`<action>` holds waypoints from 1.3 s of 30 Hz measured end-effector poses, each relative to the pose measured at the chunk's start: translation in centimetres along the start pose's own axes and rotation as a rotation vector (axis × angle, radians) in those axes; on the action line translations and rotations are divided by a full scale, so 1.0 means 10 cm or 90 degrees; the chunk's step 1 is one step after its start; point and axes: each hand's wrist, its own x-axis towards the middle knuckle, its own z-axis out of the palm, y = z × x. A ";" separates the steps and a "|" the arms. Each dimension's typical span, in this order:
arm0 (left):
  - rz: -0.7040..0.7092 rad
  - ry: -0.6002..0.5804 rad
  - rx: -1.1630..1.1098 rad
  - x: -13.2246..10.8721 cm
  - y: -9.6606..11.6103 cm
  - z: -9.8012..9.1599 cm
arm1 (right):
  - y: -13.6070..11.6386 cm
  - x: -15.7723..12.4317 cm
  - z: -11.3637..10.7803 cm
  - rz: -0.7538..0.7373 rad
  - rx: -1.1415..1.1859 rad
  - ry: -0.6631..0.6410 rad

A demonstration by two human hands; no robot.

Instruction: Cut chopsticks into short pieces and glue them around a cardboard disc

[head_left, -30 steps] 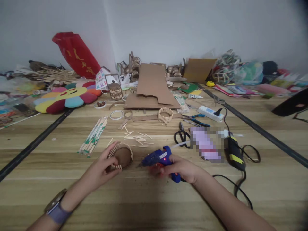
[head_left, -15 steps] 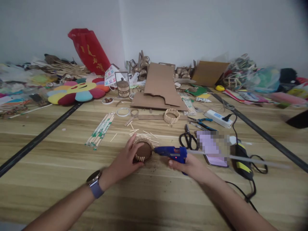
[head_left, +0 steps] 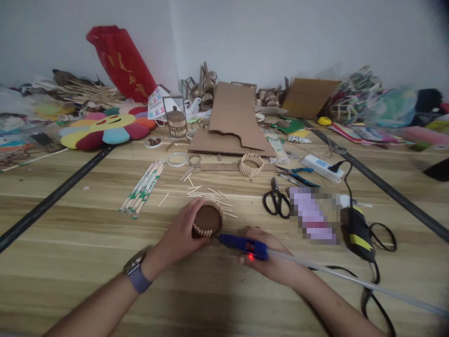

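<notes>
My left hand point(head_left: 182, 228) grips the left side of a small round basket point(head_left: 207, 231), which has a brown cardboard base and short wooden sticks standing round its edge. My right hand point(head_left: 268, 255) is wrapped round a blue hot glue gun point(head_left: 242, 245) with a red light glowing on it. The gun's nozzle is at the lower right edge of the basket; whether it touches cannot be made out. A long clear glue stick point(head_left: 336, 271) runs out of the gun's back. Loose short sticks point(head_left: 210, 195) lie just behind the basket.
Black-handled scissors point(head_left: 276, 201), pliers point(head_left: 298, 174), a blurred-out phone point(head_left: 312, 217) and a power strip point(head_left: 322, 167) lie to the right. Wrapped sticks point(head_left: 142, 189) lie left. Behind are a stick ring point(head_left: 251, 165) and cardboard sheets point(head_left: 233, 114). A cable point(head_left: 375, 267) trails at the right.
The glue gun has moved from the basket's right side toward its lower right edge, nearer to me, and its glue stick now slants down to the right. My left hand keeps hold of the basket.
</notes>
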 end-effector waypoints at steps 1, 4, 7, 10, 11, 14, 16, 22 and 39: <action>-0.002 0.003 0.002 -0.01 0.00 0.00 | -0.01 0.01 0.02 -0.008 -0.011 -0.007; -0.014 0.003 0.007 -0.02 0.00 0.00 | -0.03 0.03 0.05 -0.009 -0.037 -0.032; -0.024 -0.005 0.004 -0.02 0.00 -0.01 | -0.02 0.02 0.07 -0.015 -0.046 -0.018; -0.031 -0.008 -0.004 -0.01 0.00 -0.01 | 0.00 0.01 0.08 -0.021 -0.052 -0.015; -0.035 -0.008 -0.009 -0.01 0.00 -0.01 | 0.01 0.01 0.08 -0.021 -0.055 -0.019; -0.052 -0.015 -0.031 -0.01 0.00 -0.01 | 0.00 0.01 0.07 -0.009 -0.057 -0.033; -0.063 -0.022 -0.045 -0.01 0.01 -0.01 | -0.01 0.02 0.06 0.000 -0.058 -0.037; -0.073 -0.031 -0.054 -0.01 0.01 -0.02 | -0.02 0.02 0.06 0.027 -0.053 -0.048; -0.065 -0.035 -0.046 -0.01 0.01 -0.02 | -0.02 0.02 0.06 0.030 -0.074 -0.042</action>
